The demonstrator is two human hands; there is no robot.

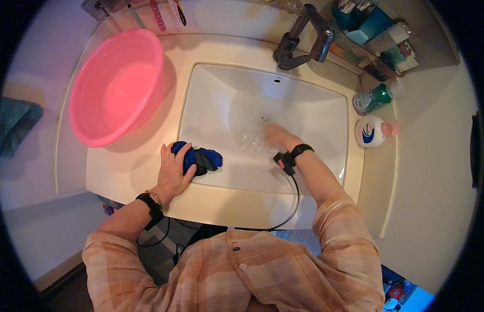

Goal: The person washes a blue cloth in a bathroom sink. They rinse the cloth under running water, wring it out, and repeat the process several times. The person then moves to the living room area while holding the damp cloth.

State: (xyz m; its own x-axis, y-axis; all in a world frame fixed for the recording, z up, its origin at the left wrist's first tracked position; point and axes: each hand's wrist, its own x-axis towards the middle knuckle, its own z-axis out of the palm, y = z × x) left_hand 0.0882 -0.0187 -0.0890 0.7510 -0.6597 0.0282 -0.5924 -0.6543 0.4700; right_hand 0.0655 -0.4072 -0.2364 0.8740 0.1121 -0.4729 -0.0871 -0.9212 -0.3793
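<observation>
My left hand [175,169] rests on a damp-looking, bunched blue and black cloth [209,159], gripping it at the front left corner of the white sink [320,117]. Part of the cloth hangs over the sink's rim. My right hand [280,137] reaches down into foamy water [246,113] around the drain [264,118]. Its fingers are blurred and partly covered by suds, so their pose does not show. Each wrist wears a black strap; a cable runs from the device [285,163] at the right one.
A pink plastic basin [129,89] leans on the counter's left side. The dark faucet [300,46] stands behind the sink. At right are a green bottle [371,99], a white pump bottle [370,131] and a basket of toiletries [367,58]. Toothbrushes [157,15] hang at the back.
</observation>
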